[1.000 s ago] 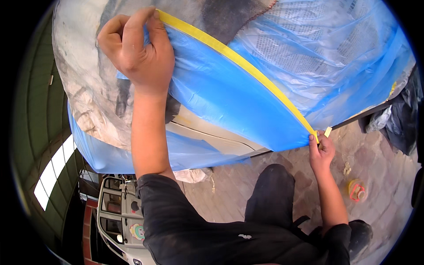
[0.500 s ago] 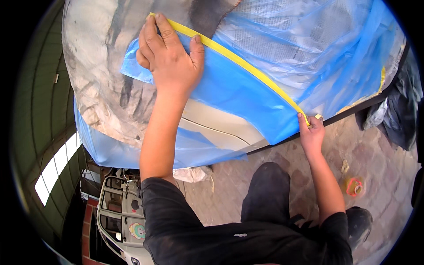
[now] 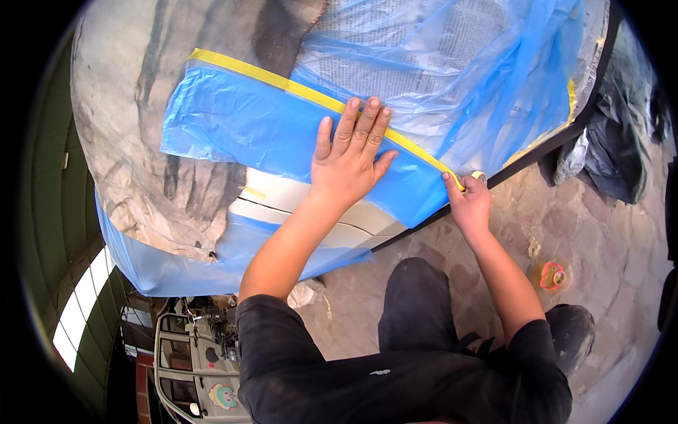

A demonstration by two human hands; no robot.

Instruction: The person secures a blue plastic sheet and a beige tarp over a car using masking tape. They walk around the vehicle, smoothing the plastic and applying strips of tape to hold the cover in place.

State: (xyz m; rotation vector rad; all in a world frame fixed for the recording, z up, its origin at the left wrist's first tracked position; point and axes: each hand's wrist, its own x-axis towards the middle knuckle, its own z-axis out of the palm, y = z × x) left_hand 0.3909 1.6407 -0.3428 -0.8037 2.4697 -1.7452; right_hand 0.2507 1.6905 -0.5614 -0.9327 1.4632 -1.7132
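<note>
A strip of yellow masking tape (image 3: pixel 258 74) runs down to the right along the upper edge of a blue plastic film (image 3: pixel 233 116). My left hand (image 3: pixel 347 159) lies flat on the strip and film near their middle, fingers stretched out. At the strip's lower right end, my right hand (image 3: pixel 471 206) pinches the masking tape between thumb and fingers. A small yellow and pale piece shows at those fingertips; the rest is hidden by the hand. Below the film, a cream car body panel (image 3: pixel 353 239) shows. Above it lies newspaper (image 3: pixel 417 81) under crinkled blue film.
A stained grey cloth (image 3: pixel 134 141) drapes over the car at left. Dark crumpled plastic (image 3: pixel 614 155) lies at right. On the stone floor (image 3: pixel 487 297) is a tape roll with an orange-red rim (image 3: pixel 552 275). A light-coloured vehicle (image 3: pixel 205 367) stands at lower left.
My left hand has slid down and right along the strip from its upper left end to its middle. My right hand keeps its pinch at the lower end. The view has shifted.
</note>
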